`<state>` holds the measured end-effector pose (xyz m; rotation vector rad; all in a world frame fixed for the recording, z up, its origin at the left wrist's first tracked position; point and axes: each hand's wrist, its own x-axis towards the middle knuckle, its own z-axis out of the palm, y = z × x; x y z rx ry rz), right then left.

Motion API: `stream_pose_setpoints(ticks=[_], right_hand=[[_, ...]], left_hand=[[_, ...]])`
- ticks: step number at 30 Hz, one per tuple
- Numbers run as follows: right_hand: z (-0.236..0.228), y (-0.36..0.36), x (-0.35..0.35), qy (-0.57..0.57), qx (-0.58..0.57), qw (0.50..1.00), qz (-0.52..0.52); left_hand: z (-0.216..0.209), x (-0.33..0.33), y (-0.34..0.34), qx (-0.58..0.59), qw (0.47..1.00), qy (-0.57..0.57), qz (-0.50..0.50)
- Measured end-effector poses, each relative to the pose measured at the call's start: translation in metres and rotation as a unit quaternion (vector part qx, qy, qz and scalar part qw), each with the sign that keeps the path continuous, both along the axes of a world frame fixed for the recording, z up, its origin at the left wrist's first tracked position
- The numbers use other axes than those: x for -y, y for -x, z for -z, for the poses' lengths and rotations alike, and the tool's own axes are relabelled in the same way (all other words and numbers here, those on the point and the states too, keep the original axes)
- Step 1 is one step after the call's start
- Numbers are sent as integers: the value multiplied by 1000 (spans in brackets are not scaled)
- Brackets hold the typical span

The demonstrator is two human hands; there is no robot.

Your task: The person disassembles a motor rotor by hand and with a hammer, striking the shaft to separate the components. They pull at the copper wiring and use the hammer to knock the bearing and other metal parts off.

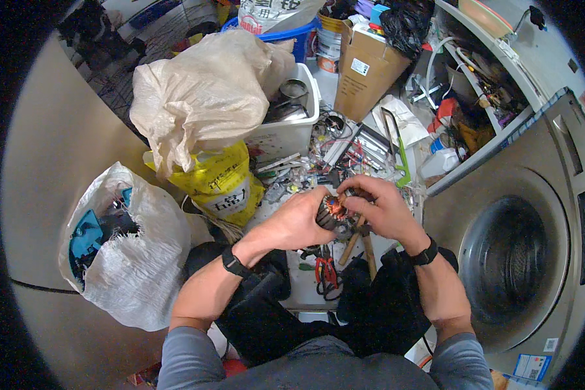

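Note:
A motor core with copper windings is in my left hand, whose fingers and thumb wrap its ridged dark side. Its coppery end faces my right hand. The fingers of that hand are curled together right at the windings, around something dark that I cannot make out. Below the core, between my knees, lie red-handled pliers. Two wooden handles lie beside the pliers, their upper ends partly hidden under my right hand.
Loose tools and scraps cover the floor ahead, with a green-framed hacksaw at the right. A white sack, a yellow bag and a grey bin stand left. A cardboard box is behind; a front-loading washing machine is on the right.

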<state>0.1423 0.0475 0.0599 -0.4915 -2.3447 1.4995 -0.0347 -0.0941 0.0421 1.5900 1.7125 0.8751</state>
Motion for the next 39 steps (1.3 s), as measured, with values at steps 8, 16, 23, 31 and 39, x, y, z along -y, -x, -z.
stream_pose_setpoints(ticks=[8,16,23,31,39], right_hand=[[-2,-11,-17,8,3,1000,-23],[-14,-30,-24,59,-46,997,-18],[-10,-44,-36,101,-1,995,-17],[-3,-58,-48,-7,29,998,-51],[1,-60,-50,38,81,996,-11]], left_hand=[[-5,-4,13,343,919,137,139],[30,3,-11,623,760,139,117],[31,-10,-21,592,774,173,145],[33,-23,-40,478,860,141,115],[32,-29,-43,330,936,111,49]])
